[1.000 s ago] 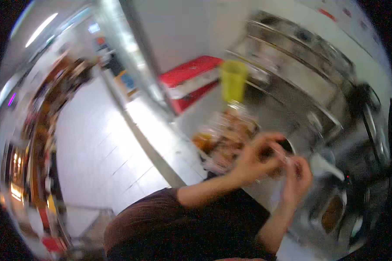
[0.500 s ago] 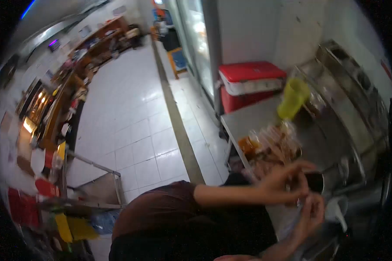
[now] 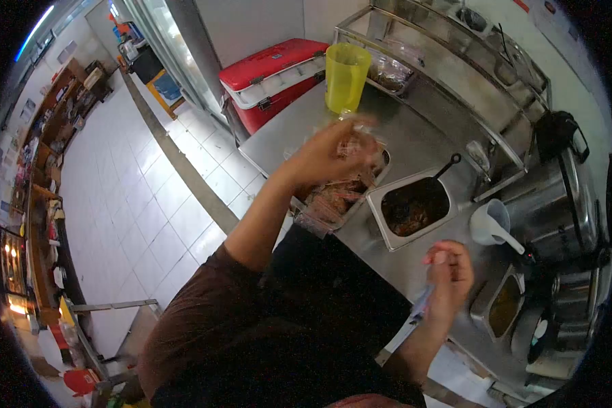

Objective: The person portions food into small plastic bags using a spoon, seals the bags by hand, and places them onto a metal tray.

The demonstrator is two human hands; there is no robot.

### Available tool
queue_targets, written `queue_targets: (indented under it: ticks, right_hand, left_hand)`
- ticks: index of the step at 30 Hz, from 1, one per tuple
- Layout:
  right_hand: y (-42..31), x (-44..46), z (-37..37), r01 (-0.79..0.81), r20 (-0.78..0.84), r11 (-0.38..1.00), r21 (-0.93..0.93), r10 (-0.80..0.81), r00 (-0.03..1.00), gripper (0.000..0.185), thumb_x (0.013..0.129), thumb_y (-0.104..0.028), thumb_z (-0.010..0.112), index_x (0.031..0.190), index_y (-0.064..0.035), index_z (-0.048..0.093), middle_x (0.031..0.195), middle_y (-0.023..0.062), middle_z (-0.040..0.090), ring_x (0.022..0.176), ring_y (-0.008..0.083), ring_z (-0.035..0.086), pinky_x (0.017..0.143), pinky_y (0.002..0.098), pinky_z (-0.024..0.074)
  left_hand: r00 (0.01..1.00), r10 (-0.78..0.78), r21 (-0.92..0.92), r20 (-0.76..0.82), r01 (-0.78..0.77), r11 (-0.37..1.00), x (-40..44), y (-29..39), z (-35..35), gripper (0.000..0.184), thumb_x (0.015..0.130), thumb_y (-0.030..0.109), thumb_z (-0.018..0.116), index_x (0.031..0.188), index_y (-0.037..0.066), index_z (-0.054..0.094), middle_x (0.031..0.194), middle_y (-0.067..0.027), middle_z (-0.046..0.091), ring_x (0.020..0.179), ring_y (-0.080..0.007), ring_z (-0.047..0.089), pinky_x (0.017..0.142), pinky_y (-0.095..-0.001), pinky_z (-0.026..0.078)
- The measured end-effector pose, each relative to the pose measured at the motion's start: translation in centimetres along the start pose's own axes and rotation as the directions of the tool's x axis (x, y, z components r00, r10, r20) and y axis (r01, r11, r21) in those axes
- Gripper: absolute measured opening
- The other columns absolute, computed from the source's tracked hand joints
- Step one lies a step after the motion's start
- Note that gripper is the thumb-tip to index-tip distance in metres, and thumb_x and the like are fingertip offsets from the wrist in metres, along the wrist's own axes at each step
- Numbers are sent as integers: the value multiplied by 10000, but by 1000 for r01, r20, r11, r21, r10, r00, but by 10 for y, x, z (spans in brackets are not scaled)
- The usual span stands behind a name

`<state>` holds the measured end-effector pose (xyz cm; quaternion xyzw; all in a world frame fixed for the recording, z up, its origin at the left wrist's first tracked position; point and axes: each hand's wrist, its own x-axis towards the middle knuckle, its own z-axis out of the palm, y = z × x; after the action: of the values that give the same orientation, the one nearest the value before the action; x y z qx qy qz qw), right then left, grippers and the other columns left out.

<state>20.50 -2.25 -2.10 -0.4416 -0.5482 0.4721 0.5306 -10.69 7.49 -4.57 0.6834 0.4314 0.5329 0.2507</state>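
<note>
The 2 hands are apart above the steel surface (image 3: 415,136). The left hand (image 3: 338,153) is over the pile of clear plastic packets (image 3: 330,207), partly covering it; motion blur hides whether its fingers grip a packet. The right hand (image 3: 450,275) is raised near the surface's front edge, fingers curled in toward the thumb, and I cannot tell whether anything is pinched there. The packets lie just beside a steel pan (image 3: 393,238) of dark food, from which a black handle (image 3: 447,165) leans out. A yellow cup (image 3: 347,78) stands upright behind the packets, near a red cooler (image 3: 272,75). A white scoop (image 3: 489,224) is right of the pan, beside a large pot (image 3: 551,204).
</note>
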Motion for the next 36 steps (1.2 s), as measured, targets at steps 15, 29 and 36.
queue_targets:
  ticks: [15, 29, 36]
  right_hand:
    - [0, 11, 231, 691, 212, 690, -216, -657, 723, 304, 1056, -270, 485, 1012, 11, 591, 904, 88, 546, 761, 163, 513, 702, 301, 431]
    - [-234, -105, 561, 377, 854, 878, 296, -419, 307, 213, 850, -39, 683, 1059, 0, 685, 855, 96, 671, 639, 123, 560, 560, 267, 445]
    - [-258, -207, 675, 115, 914, 911, 397, -403, 39, 483, 830, -128, 762, 1280, -48, 606, 1102, 94, 662, 791, 192, 555, 707, 327, 480]
  left_hand:
    - [971, -17, -528, 237, 144, 837, -140, 58, -80, 487, 1026, 243, 604, 1417, -30, 509, 1342, -233, 613, 1214, -319, 621, 998, -426, 494]
    - [652, -612, -424, -448, 447, 787, -283, 254, -356, 398, 903, 147, 742, 1248, -10, 622, 1192, -118, 677, 1117, -200, 642, 889, -364, 592]
    - [194, -498, -385, -846, 424, 820, -363, 320, -432, 380, 919, 115, 733, 1245, -42, 618, 1164, -118, 685, 1109, -206, 662, 852, -342, 596]
